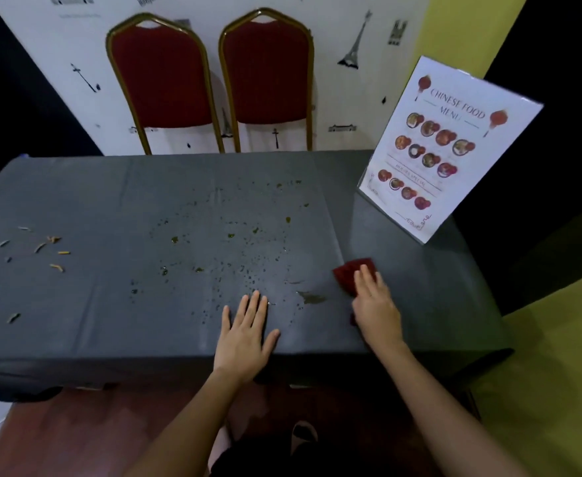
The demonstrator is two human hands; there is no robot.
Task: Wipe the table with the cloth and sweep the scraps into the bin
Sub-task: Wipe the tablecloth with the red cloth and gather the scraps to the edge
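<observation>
Pressing flat on the table (76,332), the person's left hand (246,333) lies palm down with its fingers spread wide and nothing under it, close to the near edge of the dark grey cover. The right hand (375,309) rests just to its right, fingers extended over a red cloth (353,270); the cloth pokes out beyond the fingertips and a sliver of it shows below the heel of the palm, so the hand seems to be pressing it down rather than gripping it, though the underside of the fingers is hidden.

Between the two hands, a little ahead of them, sits a brownish smear (312,297). Beyond the left hand's fingertips a wide spatter of small droplets and greenish bits (229,235) spreads across the middle of the cover. Well away to the left of the left hand lie scattered scraps (47,247), pale and orange slivers.

Ahead of the right hand and to its right, a laminated menu card (448,149) stands tilted on the far corner. Two red chairs (214,80) with gold frames stand past the far edge, ahead of both hands.
</observation>
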